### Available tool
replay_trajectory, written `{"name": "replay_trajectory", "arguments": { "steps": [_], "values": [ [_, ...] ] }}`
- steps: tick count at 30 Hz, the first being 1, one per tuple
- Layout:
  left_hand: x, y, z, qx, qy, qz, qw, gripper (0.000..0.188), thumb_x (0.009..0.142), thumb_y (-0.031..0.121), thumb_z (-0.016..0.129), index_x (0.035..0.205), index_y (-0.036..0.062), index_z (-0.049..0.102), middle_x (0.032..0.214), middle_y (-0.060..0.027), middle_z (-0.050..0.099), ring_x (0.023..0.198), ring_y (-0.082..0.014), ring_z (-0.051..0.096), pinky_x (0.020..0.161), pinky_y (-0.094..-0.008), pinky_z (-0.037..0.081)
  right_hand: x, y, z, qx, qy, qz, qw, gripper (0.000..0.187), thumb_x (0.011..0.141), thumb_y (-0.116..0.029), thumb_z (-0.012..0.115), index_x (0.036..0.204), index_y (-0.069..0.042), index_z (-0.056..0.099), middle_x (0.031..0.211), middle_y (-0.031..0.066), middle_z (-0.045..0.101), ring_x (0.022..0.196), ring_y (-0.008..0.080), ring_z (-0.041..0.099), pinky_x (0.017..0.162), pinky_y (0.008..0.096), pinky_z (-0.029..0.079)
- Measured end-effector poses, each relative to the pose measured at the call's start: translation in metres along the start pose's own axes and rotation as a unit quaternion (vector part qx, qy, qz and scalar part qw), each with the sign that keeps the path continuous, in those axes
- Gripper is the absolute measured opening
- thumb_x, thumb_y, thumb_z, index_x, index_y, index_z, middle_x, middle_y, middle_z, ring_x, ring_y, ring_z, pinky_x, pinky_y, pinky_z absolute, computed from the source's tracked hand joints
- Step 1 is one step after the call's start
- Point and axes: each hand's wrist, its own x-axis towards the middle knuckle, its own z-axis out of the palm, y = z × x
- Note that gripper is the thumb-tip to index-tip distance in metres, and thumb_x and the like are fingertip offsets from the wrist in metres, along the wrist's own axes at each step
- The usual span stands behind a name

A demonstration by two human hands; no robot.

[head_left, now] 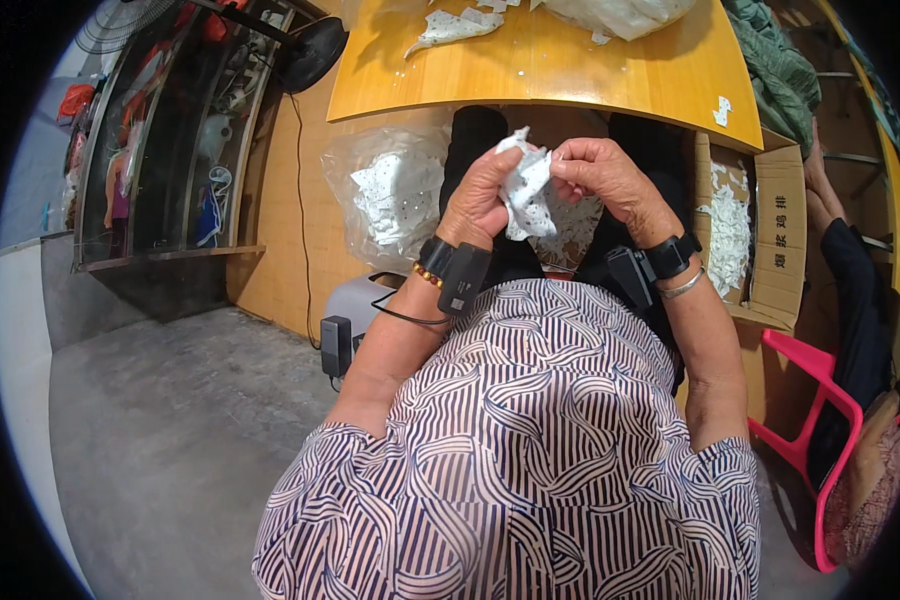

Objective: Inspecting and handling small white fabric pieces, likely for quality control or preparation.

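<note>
Above my lap, my left hand (478, 198) grips a crumpled white sheet (530, 203) dotted with small dark holes or specks. Whether it is cloth or paper I cannot tell. My right hand (615, 182) pinches at the right edge of that sheet, thumb and forefinger together. Beside my left hand, a clear plastic bag (342, 180) holds more of the white speckled material (392, 198). Small white scraps (573, 222) lie below the hands, between my legs, partly hidden.
A wooden table (570, 80) spans the front, with a piece of white material (457, 28) and a plastic bag (625, 12). At right stand a carton (778, 235) of white scraps and a pink chair (815, 400); another person's arm (820, 185) shows there. Shelves (170, 130) stand left.
</note>
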Motion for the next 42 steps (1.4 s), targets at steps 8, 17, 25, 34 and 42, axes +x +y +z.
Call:
{"name": "replay_trajectory", "arguments": {
  "steps": [8, 17, 25, 34, 42],
  "values": [
    [-0.011, 0.002, 0.020, 0.131, -0.007, -0.064, 0.989, 0.032, 0.073, 0.003, 0.064, 0.103, -0.0003, 0.053, 0.090, -0.0071, 0.061, 0.079, -0.0158, 0.061, 0.072, -0.0274, 0.049, 0.004, -0.009, -0.007, -0.108, -0.009, -0.013, 0.994, 0.015, 0.078, -0.019, 0.062, 0.072, -0.005, 0.060, 0.059, -0.0022, 0.053, 0.052, 0.0045, 0.047, 0.046, 0.0179, 0.036],
    [-0.002, -0.003, -0.009, -0.011, 0.036, -0.025, 0.999, 0.023, 0.079, 0.009, 0.060, 0.100, 0.0033, 0.056, 0.092, -0.0087, 0.062, 0.082, -0.0214, 0.061, 0.073, -0.0380, 0.051, 0.008, 0.010, -0.026, -0.135, 0.139, -0.051, 0.980, 0.015, 0.077, -0.016, 0.059, 0.068, -0.003, 0.057, 0.056, -0.0024, 0.049, 0.050, 0.0063, 0.046, 0.046, 0.0208, 0.038],
    [0.006, 0.011, -0.029, -0.080, 0.075, 0.049, 0.993, 0.022, 0.078, 0.014, 0.063, 0.097, 0.0049, 0.057, 0.085, -0.0077, 0.062, 0.071, -0.0194, 0.058, 0.063, -0.0339, 0.049, 0.011, 0.022, -0.051, -0.436, 0.236, -0.066, 0.866, 0.022, 0.075, -0.022, 0.062, 0.081, -0.001, 0.060, 0.068, 0.0055, 0.057, 0.061, 0.0151, 0.055, 0.059, 0.0285, 0.046],
    [-0.002, 0.001, -0.004, 0.078, 0.007, 0.097, 0.992, 0.046, 0.068, -0.006, 0.063, 0.111, -0.0009, 0.048, 0.101, -0.0098, 0.057, 0.091, -0.0202, 0.057, 0.083, -0.0315, 0.046, 0.009, 0.003, 0.013, -0.098, -0.002, -0.031, 0.995, 0.038, 0.076, -0.028, 0.064, 0.103, -0.002, 0.056, 0.091, 0.0010, 0.056, 0.084, 0.0089, 0.049, 0.074, 0.0237, 0.040],
    [-0.005, 0.001, -0.004, 0.067, 0.012, 0.131, 0.989, 0.045, 0.066, -0.007, 0.064, 0.108, -0.0011, 0.050, 0.096, -0.0102, 0.059, 0.087, -0.0193, 0.059, 0.079, -0.0303, 0.048, 0.014, 0.017, 0.003, 0.055, 0.061, -0.033, 0.996, 0.011, 0.075, -0.014, 0.066, 0.079, -0.006, 0.059, 0.068, -0.0038, 0.055, 0.057, 0.0030, 0.044, 0.051, 0.0167, 0.035]
  ]
}}
